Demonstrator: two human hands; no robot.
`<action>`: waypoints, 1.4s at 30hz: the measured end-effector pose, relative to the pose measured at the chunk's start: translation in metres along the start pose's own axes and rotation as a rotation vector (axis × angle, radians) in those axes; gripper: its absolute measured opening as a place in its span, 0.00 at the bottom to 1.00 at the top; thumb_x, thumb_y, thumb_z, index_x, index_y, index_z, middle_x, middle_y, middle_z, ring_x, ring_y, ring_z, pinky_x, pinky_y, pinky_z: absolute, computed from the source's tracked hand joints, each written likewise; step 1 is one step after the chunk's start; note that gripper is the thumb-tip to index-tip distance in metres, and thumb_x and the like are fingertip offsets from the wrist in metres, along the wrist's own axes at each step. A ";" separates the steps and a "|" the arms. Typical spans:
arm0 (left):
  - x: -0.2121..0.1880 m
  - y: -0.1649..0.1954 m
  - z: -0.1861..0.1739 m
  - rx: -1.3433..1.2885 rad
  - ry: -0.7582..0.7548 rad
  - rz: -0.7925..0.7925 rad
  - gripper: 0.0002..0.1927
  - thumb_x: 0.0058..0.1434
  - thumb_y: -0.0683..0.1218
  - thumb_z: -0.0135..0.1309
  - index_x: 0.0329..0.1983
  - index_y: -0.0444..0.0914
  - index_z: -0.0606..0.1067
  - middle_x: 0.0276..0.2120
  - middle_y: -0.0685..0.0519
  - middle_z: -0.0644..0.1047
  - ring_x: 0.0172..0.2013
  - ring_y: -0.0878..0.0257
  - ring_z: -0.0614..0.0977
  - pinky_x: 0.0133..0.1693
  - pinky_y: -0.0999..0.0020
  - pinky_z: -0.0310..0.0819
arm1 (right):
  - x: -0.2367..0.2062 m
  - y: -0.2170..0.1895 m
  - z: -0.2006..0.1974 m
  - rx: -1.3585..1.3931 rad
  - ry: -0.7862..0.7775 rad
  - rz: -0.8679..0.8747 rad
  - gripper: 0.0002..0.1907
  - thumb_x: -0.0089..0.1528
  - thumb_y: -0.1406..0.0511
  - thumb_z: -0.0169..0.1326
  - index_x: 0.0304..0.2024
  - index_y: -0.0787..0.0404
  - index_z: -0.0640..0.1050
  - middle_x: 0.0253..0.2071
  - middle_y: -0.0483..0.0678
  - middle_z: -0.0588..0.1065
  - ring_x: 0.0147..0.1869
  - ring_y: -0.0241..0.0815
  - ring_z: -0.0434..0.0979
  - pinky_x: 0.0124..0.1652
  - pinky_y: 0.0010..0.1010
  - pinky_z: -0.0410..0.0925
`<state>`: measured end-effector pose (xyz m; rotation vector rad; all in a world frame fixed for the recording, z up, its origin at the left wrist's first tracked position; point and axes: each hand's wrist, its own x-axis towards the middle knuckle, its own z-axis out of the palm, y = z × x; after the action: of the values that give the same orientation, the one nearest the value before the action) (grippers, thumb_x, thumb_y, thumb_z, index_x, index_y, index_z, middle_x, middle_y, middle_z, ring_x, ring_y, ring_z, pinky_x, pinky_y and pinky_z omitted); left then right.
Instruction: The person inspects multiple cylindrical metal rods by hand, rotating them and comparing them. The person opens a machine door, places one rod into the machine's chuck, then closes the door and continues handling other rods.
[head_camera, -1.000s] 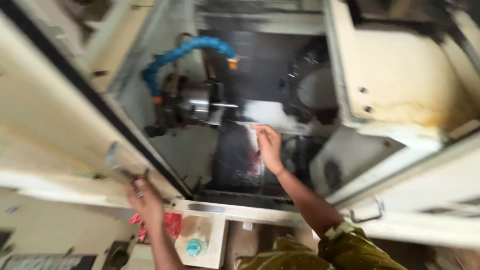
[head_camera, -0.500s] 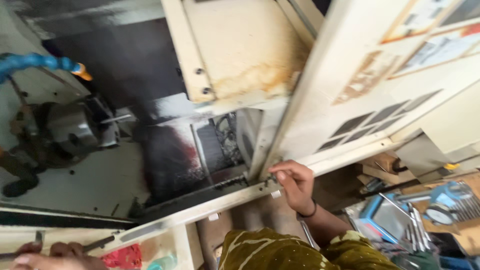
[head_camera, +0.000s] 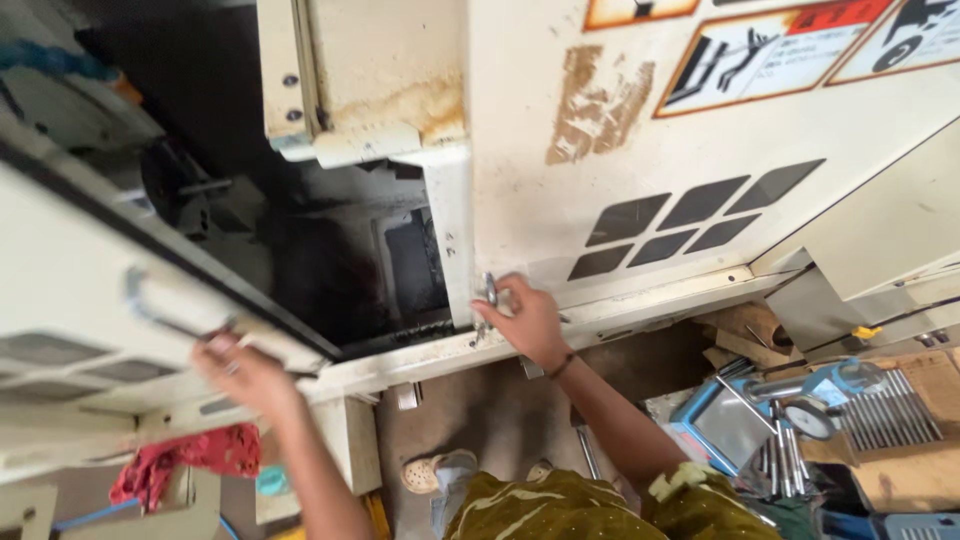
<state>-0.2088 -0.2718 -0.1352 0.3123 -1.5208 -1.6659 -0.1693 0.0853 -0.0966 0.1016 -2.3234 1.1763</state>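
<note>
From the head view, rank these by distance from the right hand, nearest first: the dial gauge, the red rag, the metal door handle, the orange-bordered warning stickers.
1. Metal door handle: gripped by the right hand itself.
2. Dial gauge: lower right, on the cluttered bench.
3. Orange-bordered warning stickers: top right of the panel.
4. Red rag: far lower left, beyond the left hand.

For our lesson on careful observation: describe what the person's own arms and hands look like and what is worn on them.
Both forearms are bare. The right hand has a thin dark band at the wrist, and an olive-green patterned sleeve is rolled up near the elbow. The left hand is blurred; no glove shows on either hand.
</note>
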 end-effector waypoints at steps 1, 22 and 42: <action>-0.016 0.004 0.011 0.111 -0.029 0.146 0.14 0.85 0.52 0.42 0.58 0.37 0.67 0.38 0.57 0.69 0.34 0.71 0.68 0.36 0.74 0.62 | -0.002 0.000 0.002 -0.011 -0.027 -0.042 0.13 0.58 0.60 0.67 0.31 0.62 0.78 0.14 0.50 0.67 0.16 0.44 0.66 0.20 0.34 0.59; -0.170 0.069 0.141 0.001 -0.429 0.063 0.15 0.77 0.50 0.44 0.50 0.33 0.73 0.37 0.52 0.76 0.40 0.65 0.75 0.43 0.69 0.69 | -0.015 0.069 -0.060 -0.065 0.022 0.023 0.13 0.66 0.59 0.56 0.39 0.63 0.83 0.17 0.52 0.72 0.19 0.49 0.74 0.23 0.39 0.64; -0.290 0.056 0.197 -0.095 -0.369 -0.298 0.14 0.73 0.48 0.48 0.59 0.42 0.65 0.47 0.56 0.68 0.38 0.67 0.68 0.34 0.66 0.62 | 0.009 0.217 -0.206 -0.279 0.470 0.298 0.19 0.71 0.58 0.52 0.36 0.68 0.80 0.21 0.57 0.73 0.24 0.55 0.75 0.29 0.43 0.66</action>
<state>-0.1399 0.0761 -0.1375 0.1930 -1.7176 -2.1151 -0.1545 0.3791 -0.1515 -0.5772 -2.0881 0.8732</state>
